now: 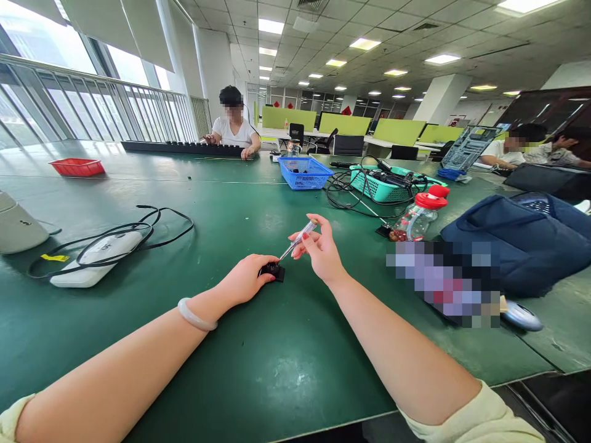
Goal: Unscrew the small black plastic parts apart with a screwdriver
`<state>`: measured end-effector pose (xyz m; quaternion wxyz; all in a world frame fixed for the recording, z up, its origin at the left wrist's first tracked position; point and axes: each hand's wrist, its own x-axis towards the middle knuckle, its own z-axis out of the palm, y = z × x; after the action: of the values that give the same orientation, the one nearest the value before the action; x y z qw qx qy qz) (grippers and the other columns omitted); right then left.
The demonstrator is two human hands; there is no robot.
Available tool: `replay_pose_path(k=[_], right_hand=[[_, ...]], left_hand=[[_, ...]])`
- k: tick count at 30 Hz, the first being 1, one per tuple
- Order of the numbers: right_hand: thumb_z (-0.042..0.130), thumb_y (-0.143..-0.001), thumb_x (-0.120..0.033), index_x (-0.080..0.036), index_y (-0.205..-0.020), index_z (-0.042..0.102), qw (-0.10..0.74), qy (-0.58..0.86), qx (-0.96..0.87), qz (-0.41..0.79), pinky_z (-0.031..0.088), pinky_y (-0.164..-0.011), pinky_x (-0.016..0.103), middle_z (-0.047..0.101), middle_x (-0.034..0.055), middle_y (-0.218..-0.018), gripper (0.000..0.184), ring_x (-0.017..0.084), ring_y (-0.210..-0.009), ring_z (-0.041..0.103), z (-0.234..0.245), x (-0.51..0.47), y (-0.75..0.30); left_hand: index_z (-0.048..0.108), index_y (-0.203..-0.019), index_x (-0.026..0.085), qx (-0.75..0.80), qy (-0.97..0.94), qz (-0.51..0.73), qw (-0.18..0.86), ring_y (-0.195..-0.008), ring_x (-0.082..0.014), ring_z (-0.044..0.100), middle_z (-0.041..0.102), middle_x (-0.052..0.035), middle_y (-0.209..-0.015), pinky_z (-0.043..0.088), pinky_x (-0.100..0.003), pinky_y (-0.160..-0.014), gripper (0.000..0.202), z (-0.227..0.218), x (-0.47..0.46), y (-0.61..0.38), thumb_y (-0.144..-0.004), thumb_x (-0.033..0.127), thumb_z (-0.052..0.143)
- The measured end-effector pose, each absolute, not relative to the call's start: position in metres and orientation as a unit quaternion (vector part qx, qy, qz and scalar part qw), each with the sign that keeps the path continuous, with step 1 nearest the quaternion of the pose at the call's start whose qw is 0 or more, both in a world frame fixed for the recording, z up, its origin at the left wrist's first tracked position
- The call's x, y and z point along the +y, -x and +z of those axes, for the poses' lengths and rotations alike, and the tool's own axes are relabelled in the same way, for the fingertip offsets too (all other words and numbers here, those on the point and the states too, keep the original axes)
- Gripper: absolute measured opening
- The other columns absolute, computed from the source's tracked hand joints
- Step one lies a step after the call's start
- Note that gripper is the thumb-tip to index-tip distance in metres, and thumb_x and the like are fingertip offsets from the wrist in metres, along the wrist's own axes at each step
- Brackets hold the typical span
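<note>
Steady Hands at the Green Table

A slim screwdriver (299, 239) with a clear handle slants down to a small black part (279, 274) on a green table (277, 351), near the middle of the scene. The left hand (247, 278), a pale bracelet (196, 315) at its wrist, grips the part at its left side, fingers closed narrowly around it against the tabletop. The right hand (322, 249) pinches the handle between thumb and fingers, the index finger curled over its end. The step in hand appears to be driver work on the part; whether the tip is seated in a screw is too small to tell. The next move seems to call for a firm left hold, the shaft lined up with the fitting, and a controlled twist under light pressure. Farther off sit a blue basket (305, 179) and, to its right, a teal basket (381, 189) heaped with cables.
</note>
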<state>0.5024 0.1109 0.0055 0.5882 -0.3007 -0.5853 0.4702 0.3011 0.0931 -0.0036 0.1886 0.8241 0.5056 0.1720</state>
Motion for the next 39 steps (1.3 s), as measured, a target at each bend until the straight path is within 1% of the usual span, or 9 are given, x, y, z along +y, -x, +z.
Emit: replay_pose_path(k=[3,6,9,14,16,21,26,33,39], right_hand=[[0.057,-0.089,-0.051,-0.031,-0.132,0.039,0.583,0.323,-0.622,0.411,0.054,-0.062,0.03,0.071,-0.0007,-0.089,0.05,0.012,-0.057,0.062,0.005,0.105,-0.502],[0.053,-0.092,-0.046,-0.032,-0.129,0.046,0.58,0.343,-0.654,0.344,0.052,-0.062,0.03,0.072,-0.0006,-0.091,0.04,0.012,-0.057,0.058,0.005,0.102,-0.501],[0.054,-0.092,-0.041,-0.032,-0.127,0.051,0.572,0.353,-0.674,0.306,0.052,-0.069,0.032,0.073,-0.0007,-0.09,0.036,0.014,-0.061,0.059,0.007,0.1,-0.502],[0.057,-0.091,-0.038,-0.034,-0.129,0.053,0.579,0.354,-0.661,0.32,0.05,-0.093,0.04,0.073,-0.0002,-0.091,0.039,0.02,-0.09,0.068,0.009,0.103,-0.503],[0.058,-0.09,-0.04,-0.033,-0.128,0.053,0.597,0.338,-0.635,0.354,0.05,-0.096,0.042,0.072,0.0001,-0.094,0.039,0.019,-0.091,0.069,0.008,0.106,-0.504],[0.068,-0.082,-0.043,-0.028,-0.121,0.056,0.626,0.339,-0.563,0.419,0.054,-0.093,0.043,0.07,-0.0013,-0.087,0.044,0.018,-0.078,0.072,0.005,0.117,-0.507],[0.073,-0.076,-0.04,-0.027,-0.118,0.057,0.642,0.343,-0.515,0.452,0.055,-0.092,0.043,0.07,-0.0034,-0.082,0.046,0.016,-0.073,0.072,0.003,0.122,-0.508],[0.075,-0.073,-0.038,-0.027,-0.119,0.059,0.651,0.357,-0.488,0.459,0.057,-0.091,0.043,0.069,-0.0056,-0.076,0.049,0.016,-0.07,0.072,0.003,0.124,-0.509],[0.075,-0.074,-0.04,-0.026,-0.116,0.059,0.647,0.356,-0.497,0.456,0.058,-0.087,0.042,0.068,-0.0037,-0.079,0.048,0.017,-0.074,0.072,0.001,0.125,-0.51]], left_hand=[[0.06,-0.127,0.023,0.503,-0.826,0.171,0.188,-0.115,-0.0273,0.06,0.066,-0.0069,-0.124,0.047,-0.043,-0.105,0.042,-0.003,0.093,-0.301,-0.087,0.033,0.055],[0.06,-0.127,0.023,0.504,-0.825,0.174,0.189,-0.115,-0.027,0.06,0.066,-0.0071,-0.124,0.048,-0.042,-0.105,0.042,-0.004,0.093,-0.3,-0.087,0.033,0.054],[0.06,-0.126,0.024,0.501,-0.825,0.179,0.188,-0.114,-0.0269,0.06,0.067,-0.0066,-0.123,0.048,-0.042,-0.105,0.041,-0.004,0.092,-0.3,-0.087,0.034,0.054],[0.06,-0.128,0.025,0.496,-0.831,0.18,0.178,-0.113,-0.027,0.06,0.067,-0.0067,-0.122,0.048,-0.042,-0.104,0.043,-0.005,0.093,-0.3,-0.086,0.035,0.055],[0.059,-0.128,0.026,0.497,-0.83,0.181,0.176,-0.112,-0.0266,0.061,0.068,-0.0062,-0.121,0.049,-0.042,-0.103,0.043,-0.004,0.093,-0.3,-0.086,0.036,0.055],[0.059,-0.127,0.027,0.498,-0.829,0.178,0.182,-0.112,-0.0267,0.061,0.067,-0.0049,-0.122,0.049,-0.042,-0.102,0.043,-0.004,0.094,-0.3,-0.085,0.037,0.055],[0.059,-0.128,0.027,0.498,-0.827,0.179,0.191,-0.113,-0.0267,0.06,0.067,-0.0047,-0.124,0.048,-0.043,-0.103,0.044,-0.004,0.094,-0.3,-0.086,0.037,0.054],[0.06,-0.127,0.028,0.497,-0.829,0.178,0.186,-0.111,-0.0263,0.061,0.068,-0.004,-0.121,0.05,-0.041,-0.101,0.044,-0.003,0.094,-0.3,-0.085,0.038,0.052],[0.059,-0.128,0.027,0.499,-0.827,0.176,0.192,-0.113,-0.0273,0.06,0.067,-0.0042,-0.124,0.049,-0.042,-0.102,0.045,-0.005,0.095,-0.299,-0.085,0.038,0.054]])
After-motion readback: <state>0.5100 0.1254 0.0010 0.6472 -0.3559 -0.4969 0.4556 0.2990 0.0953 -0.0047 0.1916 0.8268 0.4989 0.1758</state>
